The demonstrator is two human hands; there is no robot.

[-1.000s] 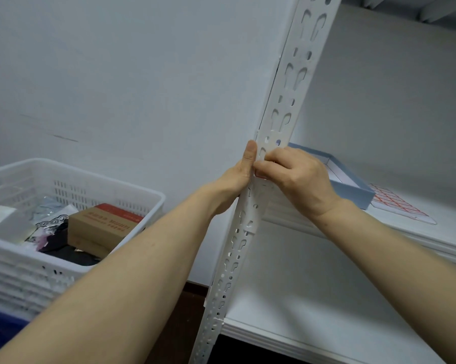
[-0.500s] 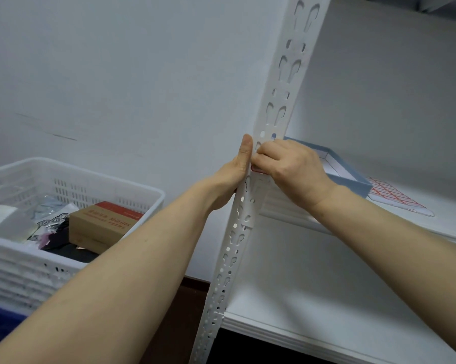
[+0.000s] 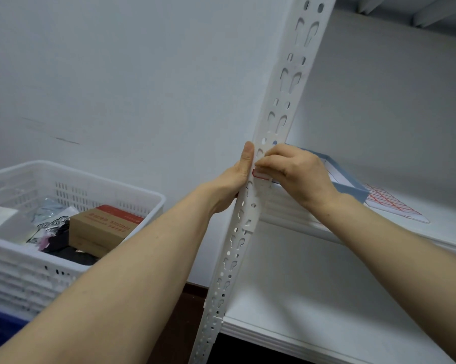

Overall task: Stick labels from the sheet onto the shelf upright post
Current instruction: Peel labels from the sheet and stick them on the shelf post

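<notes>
Since a second ago: both hands stay at the shelf upright post (image 3: pixel 294 65); the right fingers have eased clear of the red lower border of a label (image 3: pixel 259 175), which was covered before.
Left hand: the left hand (image 3: pixel 228 186) clasps the post from its left side, thumb (image 3: pixel 248 156) laid straight up the near edge, the other fingers out of sight behind the metal.
Right hand: the right hand (image 3: pixel 296 172) reaches in from the shelf side, fingers curled, their tips (image 3: pixel 264 164) bunched on the label's upper part and holding it against the post's face.
Label: white with a red outline, it lies flat on the post between the two hands, just above the level of the middle shelf board (image 3: pixel 445 232); only its lower strip shows.
Post: white perforated steel, leaning across the view from lower centre to upper right.
Label sheet: the label sheet (image 3: pixel 389 203), a grid of red-outlined stickers, lies flat on the middle shelf board, beside a blue tray (image 3: pixel 353 191) and well apart from the hands.
Left of the shelving: a white plastic crate (image 3: pixel 16 279) holds a cardboard box (image 3: pixel 101 229) with a red end, dark items and clear packets.
Below: a second white shelf board (image 3: pixel 326 311) meets the post.
</notes>
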